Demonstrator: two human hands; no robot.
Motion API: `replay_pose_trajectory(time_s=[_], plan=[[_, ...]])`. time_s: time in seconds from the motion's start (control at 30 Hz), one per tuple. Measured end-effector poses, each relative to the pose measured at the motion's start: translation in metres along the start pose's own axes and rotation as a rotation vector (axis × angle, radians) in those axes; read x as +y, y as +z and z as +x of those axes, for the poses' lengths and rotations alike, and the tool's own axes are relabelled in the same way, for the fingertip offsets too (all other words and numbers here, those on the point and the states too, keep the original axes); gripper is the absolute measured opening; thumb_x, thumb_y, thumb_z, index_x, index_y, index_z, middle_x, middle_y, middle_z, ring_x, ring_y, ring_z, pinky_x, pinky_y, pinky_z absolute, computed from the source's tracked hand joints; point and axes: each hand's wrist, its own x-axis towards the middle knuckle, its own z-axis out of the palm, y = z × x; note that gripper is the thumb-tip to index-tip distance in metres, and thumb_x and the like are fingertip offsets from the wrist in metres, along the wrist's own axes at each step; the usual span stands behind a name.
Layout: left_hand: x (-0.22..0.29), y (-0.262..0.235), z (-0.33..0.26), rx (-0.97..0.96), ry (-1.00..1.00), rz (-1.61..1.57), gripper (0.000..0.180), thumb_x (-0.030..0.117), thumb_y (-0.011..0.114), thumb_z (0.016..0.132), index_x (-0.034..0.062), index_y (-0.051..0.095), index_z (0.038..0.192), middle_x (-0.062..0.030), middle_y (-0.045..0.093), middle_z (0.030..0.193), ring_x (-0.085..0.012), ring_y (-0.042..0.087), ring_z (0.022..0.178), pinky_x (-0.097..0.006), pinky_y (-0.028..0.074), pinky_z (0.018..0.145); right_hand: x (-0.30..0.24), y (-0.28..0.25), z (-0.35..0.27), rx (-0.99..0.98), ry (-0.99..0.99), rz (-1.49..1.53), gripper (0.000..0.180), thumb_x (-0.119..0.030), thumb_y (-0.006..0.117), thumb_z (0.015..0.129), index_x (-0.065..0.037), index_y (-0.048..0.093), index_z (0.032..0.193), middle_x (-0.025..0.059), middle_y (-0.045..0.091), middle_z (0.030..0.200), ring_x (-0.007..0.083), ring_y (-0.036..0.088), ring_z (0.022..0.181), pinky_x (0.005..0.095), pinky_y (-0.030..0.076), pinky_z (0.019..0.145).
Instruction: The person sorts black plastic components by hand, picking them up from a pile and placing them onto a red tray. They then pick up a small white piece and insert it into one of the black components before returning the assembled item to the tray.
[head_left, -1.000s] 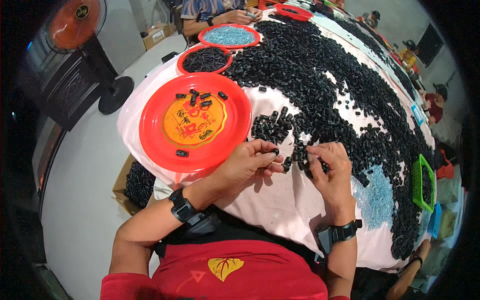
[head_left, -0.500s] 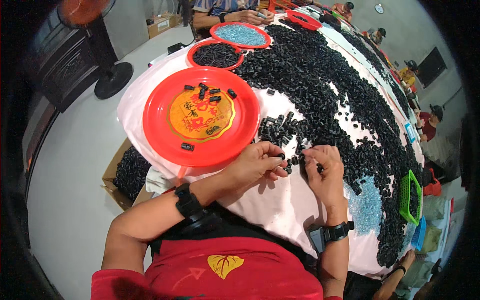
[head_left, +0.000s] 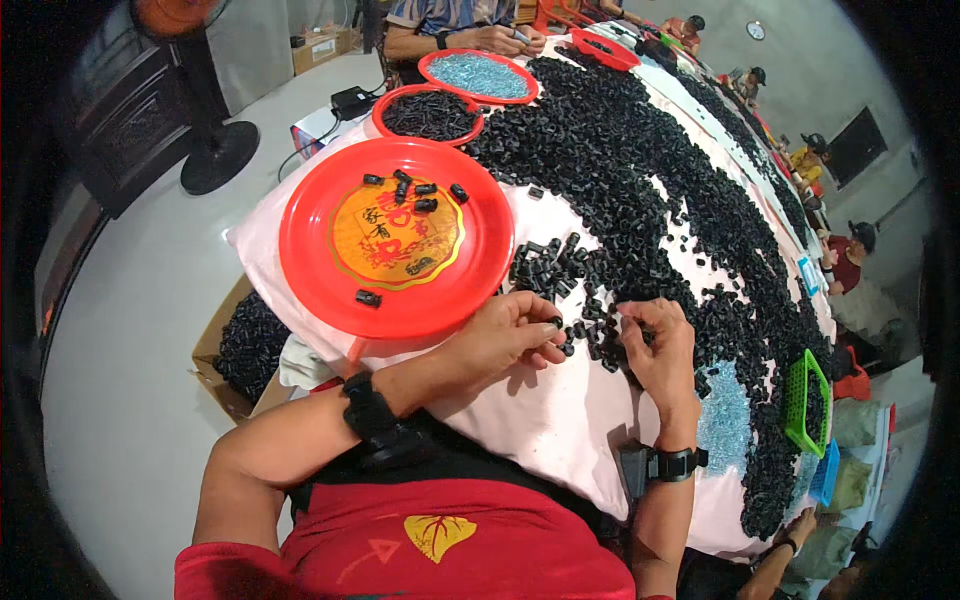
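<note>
At the far left a smooth black fan base (head_left: 220, 160), round and flat, stands on the pale floor. Near it, a brown corrugated cardboard box (head_left: 207, 368) is heaped with glossy black pieces. A wide red round plastic plate (head_left: 305, 265) with a glossy rim and an orange-gold printed centre lies on a wrinkled pale pink cloth (head_left: 540, 425); several ribbed black cylinders (head_left: 369, 299) rest loose on it. Beyond the plate sit a red round basin (head_left: 378, 118) of thin black rods and another red round basin (head_left: 424, 72) of translucent pale-blue bits.

The left hand (head_left: 505, 332), just right of the plate, pinches a small black rounded piece (head_left: 556, 323) between thumb and forefinger, its other fingers curled beneath. Short black tubular pieces (head_left: 597, 342) are scattered between the hands, beside a broad, rough-textured black heap (head_left: 590, 140). The right hand (head_left: 664, 345) bends its fingers down over the pieces at the heap's near edge; whether it grips one cannot be told.

Further right come a glassy pale-blue patch of small bits (head_left: 724, 415), a green latticed plastic basket (head_left: 796, 405) and a blue plastic basket (head_left: 825, 473).
</note>
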Motion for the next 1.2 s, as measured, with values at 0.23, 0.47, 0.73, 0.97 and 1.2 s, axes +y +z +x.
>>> replay_pose_trajectory(time_s=[0.23,0.47,0.73,0.97,1.2], plan=[[-0.005,-0.005,0.002,-0.047,0.039,-0.029,0.024,0.009,0.062,0.103,0.0023,0.054,0.124,-0.0104,0.068,0.112,-0.0159,0.072,0.091,-0.025,0.059,0.073,-0.006,0.006,0.008,-0.098,0.034,-0.071,0.018,-0.011,0.072,0.085,-0.004,0.077,0.1,0.014,0.068,0.089,0.0339,0.063,0.09,0.0428,0.052,0.08],[0.001,-0.003,-0.002,-0.034,0.021,0.012,0.025,0.01,0.064,0.102,0.0011,0.056,0.124,-0.0096,0.069,0.109,-0.0149,0.072,0.092,-0.025,0.058,0.075,-0.014,0.01,0.019,-0.21,0.023,-0.082,0.016,-0.011,0.071,0.08,-0.004,0.074,0.094,0.0137,0.07,0.088,0.0353,0.064,0.093,0.0446,0.053,0.081],[-0.008,-0.006,0.001,-0.114,0.085,-0.014,0.026,0.012,0.063,0.103,0.0015,0.057,0.125,-0.0088,0.07,0.11,-0.0138,0.071,0.092,-0.025,0.057,0.075,-0.01,0.007,0.001,-0.038,0.173,0.281,0.017,-0.012,0.076,0.084,-0.004,0.074,0.099,0.008,0.073,0.085,0.0175,0.065,0.074,0.032,0.051,0.065],[-0.007,0.001,-0.001,-0.128,0.133,0.134,0.027,0.016,0.064,0.103,0.0036,0.06,0.127,-0.0037,0.071,0.112,-0.0085,0.069,0.091,-0.023,0.056,0.074,-0.035,0.006,-0.009,-0.099,0.038,0.529,0.012,-0.009,0.076,0.086,-0.005,0.077,0.098,0.0044,0.071,0.085,0.0097,0.062,0.072,0.0229,0.045,0.057],[-0.008,0.001,-0.001,-0.162,0.135,0.159,0.025,0.015,0.064,0.103,0.0039,0.062,0.125,-0.002,0.071,0.111,-0.0073,0.067,0.095,-0.022,0.055,0.074,-0.046,0.003,-0.005,-0.108,-0.052,0.413,0.008,-0.005,0.075,0.082,-0.005,0.074,0.09,0.0055,0.07,0.081,0.0178,0.064,0.074,0.0292,0.049,0.06]])
